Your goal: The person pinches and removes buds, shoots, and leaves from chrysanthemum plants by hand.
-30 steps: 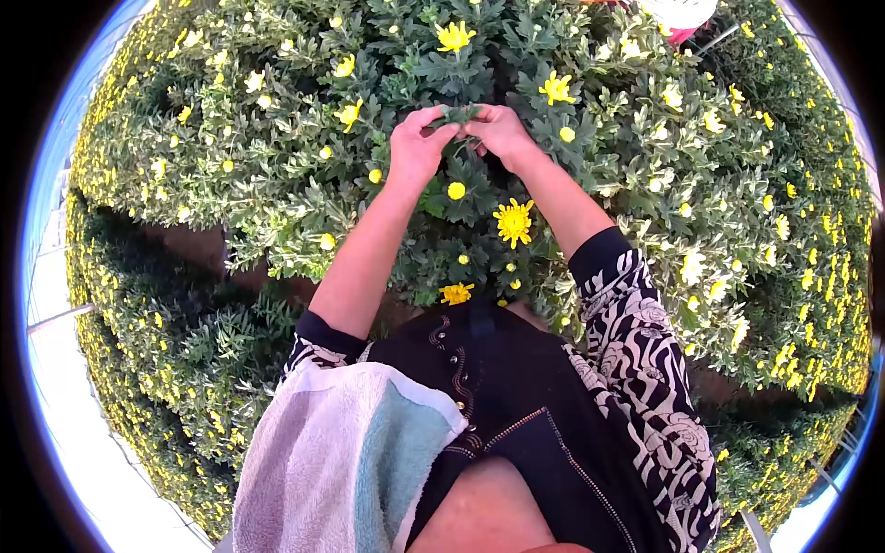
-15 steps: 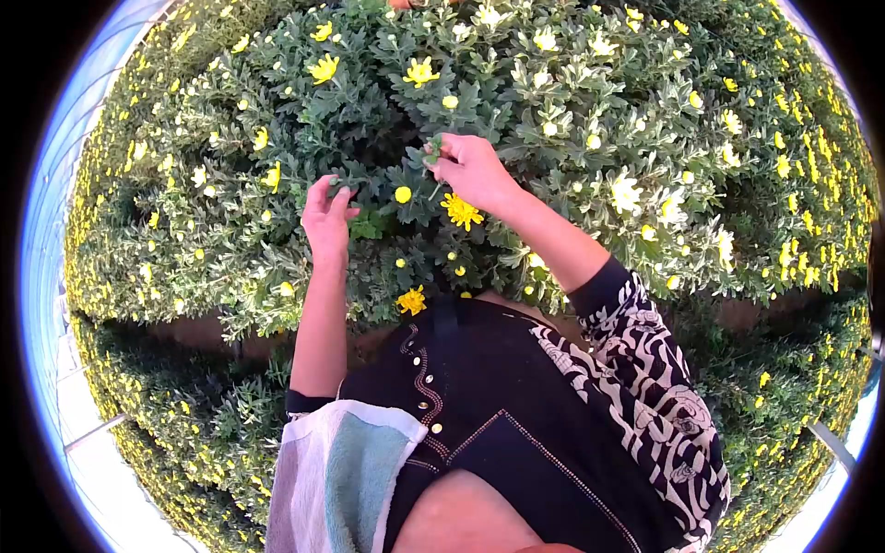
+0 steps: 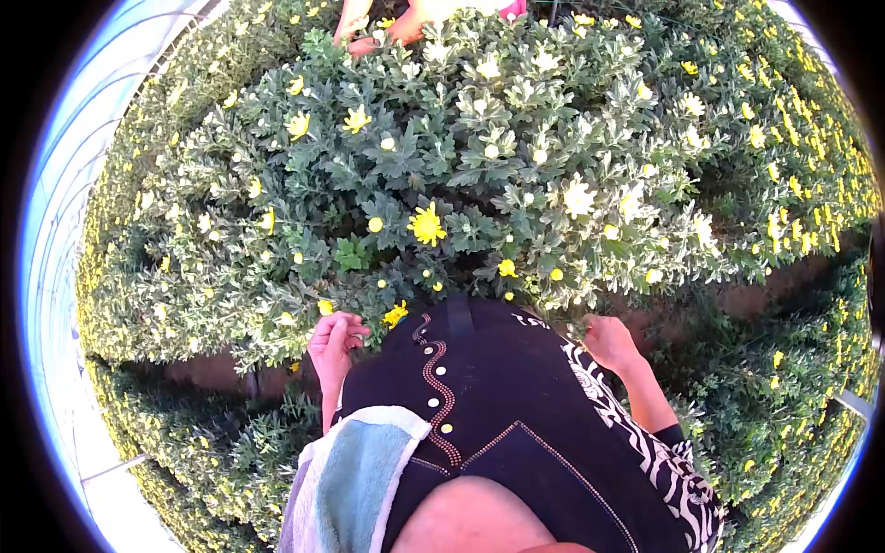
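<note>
My left hand [image 3: 336, 341] is low beside my body at the near edge of the plants, its fingers curled near a yellow bud [image 3: 325, 307]. Nothing can be made out between those fingers. On the other side of my body, my right hand [image 3: 608, 343] is closed, with a bit of green at its fingertips too small to name. Between and beyond my hands, a large yellow flower [image 3: 427, 225] stands open among dark green leaves. An orange-yellow flower [image 3: 395, 315] touches the front of my dark top [image 3: 489, 387].
Another person's arms [image 3: 392, 32] reach into the plants at the top. Dense flowering plants [image 3: 516, 138] spread ahead, with a soil path [image 3: 217, 373] along their near edge. A towel [image 3: 355, 479] hangs over my left side. Metal hoops of a greenhouse show at the left.
Both hands have drawn back from the plants toward my body, the right one swinging out to the right. The view has shifted, and another person's arms now show at the top.
</note>
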{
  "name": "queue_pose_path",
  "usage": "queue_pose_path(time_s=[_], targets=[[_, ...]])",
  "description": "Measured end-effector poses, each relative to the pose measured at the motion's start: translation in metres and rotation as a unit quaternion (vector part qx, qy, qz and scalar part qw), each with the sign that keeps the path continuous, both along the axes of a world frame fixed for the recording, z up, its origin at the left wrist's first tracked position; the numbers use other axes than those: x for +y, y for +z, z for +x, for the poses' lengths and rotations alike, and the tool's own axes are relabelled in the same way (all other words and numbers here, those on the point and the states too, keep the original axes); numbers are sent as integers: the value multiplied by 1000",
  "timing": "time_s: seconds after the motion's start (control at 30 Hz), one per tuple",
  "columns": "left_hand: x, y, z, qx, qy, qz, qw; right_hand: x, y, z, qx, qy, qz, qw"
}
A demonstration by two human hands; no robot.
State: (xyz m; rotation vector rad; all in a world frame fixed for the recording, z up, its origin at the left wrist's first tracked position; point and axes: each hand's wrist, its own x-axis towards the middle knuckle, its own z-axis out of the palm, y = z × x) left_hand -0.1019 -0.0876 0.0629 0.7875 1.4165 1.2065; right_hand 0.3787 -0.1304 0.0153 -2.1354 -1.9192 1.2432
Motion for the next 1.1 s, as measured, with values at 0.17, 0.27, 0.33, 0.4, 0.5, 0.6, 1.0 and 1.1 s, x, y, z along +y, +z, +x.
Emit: queue_pose_path(time_s=[0.17, 0.27, 0.33, 0.4, 0.5, 0.6, 1.0, 1.1], targets=[[-2, -1, -11, 4, -206, -29, 978, -41, -48, -42, -182, 25, -90, 979], [-19, -14, -33, 13, -224, -90, 970, -81, -119, -59, -48, 35, -26, 998], [-27, -15, -50, 8, -231, -95, 968, -100, -141, -78, -36, 44, -54, 997], [-32, -14, -70, 9, -234, -100, 967, -118, -174, -91, -23, 57, -70, 996], [-33, -22, -98, 13, -259, -96, 961, -131, -179, -101, -146, 9, -82, 986], [-22, -32, -119, 22, -304, -85, 949, -128, -144, -126, -145, -32, -56, 987], [14, -39, -154, 124, -463, 4, 877, -108, -158, -193, -159, -79, -52, 983], [11, -22, -157, 174, -437, 62, 880, -112, -158, -199, -162, -81, -54, 982]])
